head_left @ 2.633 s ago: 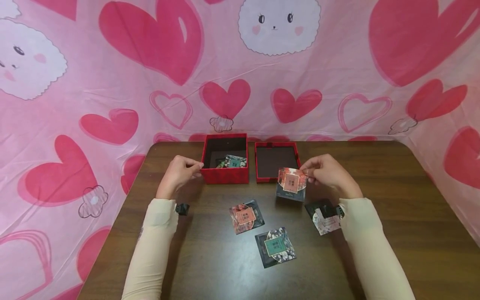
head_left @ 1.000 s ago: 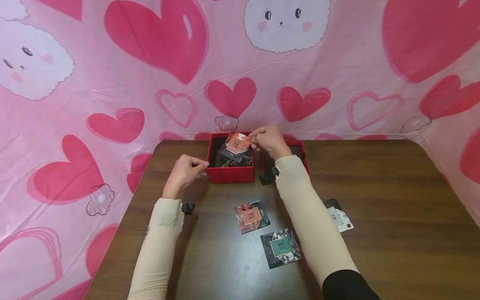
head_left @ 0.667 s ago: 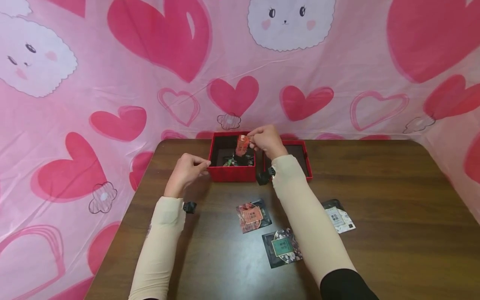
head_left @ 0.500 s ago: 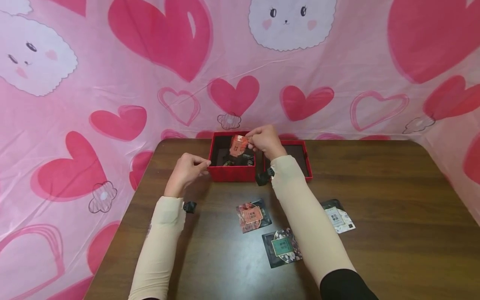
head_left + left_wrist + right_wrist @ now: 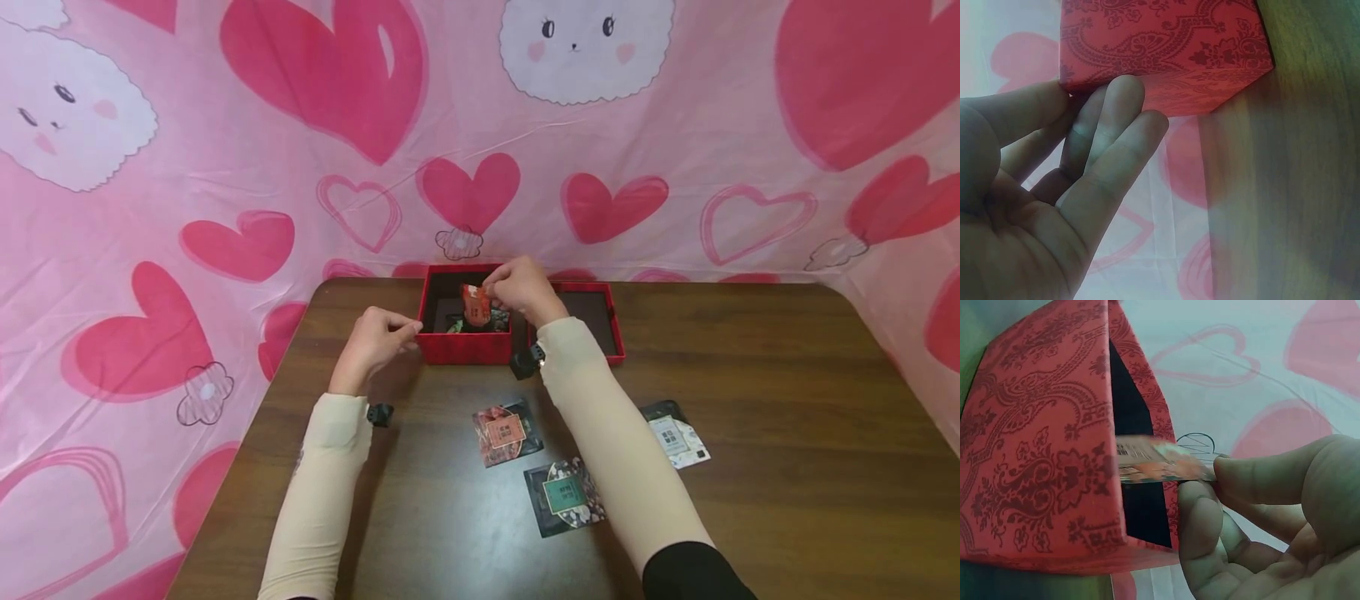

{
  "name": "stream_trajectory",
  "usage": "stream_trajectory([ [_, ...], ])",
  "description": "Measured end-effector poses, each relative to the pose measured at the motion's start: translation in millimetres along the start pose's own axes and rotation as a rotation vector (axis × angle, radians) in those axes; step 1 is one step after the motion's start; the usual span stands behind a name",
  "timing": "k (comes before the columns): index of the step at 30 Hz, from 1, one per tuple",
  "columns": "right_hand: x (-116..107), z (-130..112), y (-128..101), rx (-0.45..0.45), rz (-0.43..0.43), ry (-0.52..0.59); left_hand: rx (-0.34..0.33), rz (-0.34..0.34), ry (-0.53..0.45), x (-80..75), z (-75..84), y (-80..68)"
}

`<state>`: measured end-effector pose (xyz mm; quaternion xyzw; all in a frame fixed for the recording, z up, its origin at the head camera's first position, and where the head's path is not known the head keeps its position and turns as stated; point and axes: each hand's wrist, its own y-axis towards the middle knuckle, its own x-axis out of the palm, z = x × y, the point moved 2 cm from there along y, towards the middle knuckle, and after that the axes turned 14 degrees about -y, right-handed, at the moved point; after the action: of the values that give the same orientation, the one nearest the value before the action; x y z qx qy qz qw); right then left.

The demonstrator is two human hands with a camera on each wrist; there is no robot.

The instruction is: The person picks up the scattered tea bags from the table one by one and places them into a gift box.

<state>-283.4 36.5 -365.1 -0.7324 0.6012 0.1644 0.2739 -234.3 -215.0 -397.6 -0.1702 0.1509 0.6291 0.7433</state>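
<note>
Since 2.6 s ago: right hand (image 5: 525, 289) has carried the red packet (image 5: 475, 304) from in front of the lid (image 5: 581, 321) over to the box (image 5: 465, 346); vs 0.5 s ago it sits lower, now dipping inside the box opening. Means packet is almost stowed but not released yet. Grip: thumb + fingertips (image 5: 1200, 506) pinch the packet's edge, rest of packet sticks out toward the box interior, roughly on edge. Left hand (image 5: 372, 340) hasn't shifted, fingers (image 5: 1107, 119) nearly straight, tips touching the box's left outer wall, steadying it, not wrapped around anything. Containers: box is open-top, red patterned outside, dark inside, holds at least one other packet on the floor (dark/green bit visible under the held one); exact count can't tell. Lid lies open side up just right of the box, touching or nearly, looks empty as far as visible, partly hidden by right forearm. Still on table (image 5: 787, 433): 3 packets, a red one (image 5: 506, 432), a green one (image 5: 564, 496), a white one (image 5: 677, 433), all well apart from the box.
</note>
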Motion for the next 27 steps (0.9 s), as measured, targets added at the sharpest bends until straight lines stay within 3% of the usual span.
stream_trajectory([
  [8, -6.8, -1.4, -4.1, -0.014, 0.042, -0.139, -0.025, -0.002, 0.0, 0.2, 0.6, -0.7],
  [27, -38.0, 8.7, -23.8, -0.076, 0.056, -0.034, -0.041, 0.001, -0.007, 0.0, 2.5, -1.7],
])
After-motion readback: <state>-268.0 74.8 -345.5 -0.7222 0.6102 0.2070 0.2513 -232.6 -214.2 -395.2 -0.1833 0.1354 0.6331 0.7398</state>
